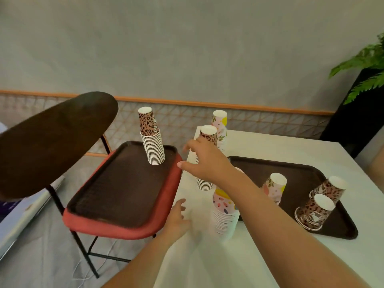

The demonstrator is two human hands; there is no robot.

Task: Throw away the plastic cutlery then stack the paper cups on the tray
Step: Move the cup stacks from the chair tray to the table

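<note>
right hand (pixel 204 161): spread loose in front of the table-edge stack, thumb and fingers stretched toward the chair; grips nothing visible; contact with the cups hidden behind the palm.
left hand (pixel 178 215): blurred, at the table's near-left edge, fingers loosely bent, holding nothing.
table-edge stack (pixel 208 134): leopard-print paper cups, bottoms up, on the bare table (pixel 270 146), middle covered by the right hand.
chair tray (pixel 124 194): dark, on the red seat of the chair (pixel 104 227), just beside the table; carries a tall leopard stack (pixel 152 142) at its far corner.
table tray (pixel 301 169): holds one floral cup (pixel 274 187) and two leopard cups (pixel 329 189), all bottoms up.
near floral stack (pixel 225 215): just beside the right forearm.
far floral stack (pixel 220 123): behind the table-edge stack.
plant (pixel 365 65): far right.
writing: pale print on leopard cups, too blurred to read.
</note>
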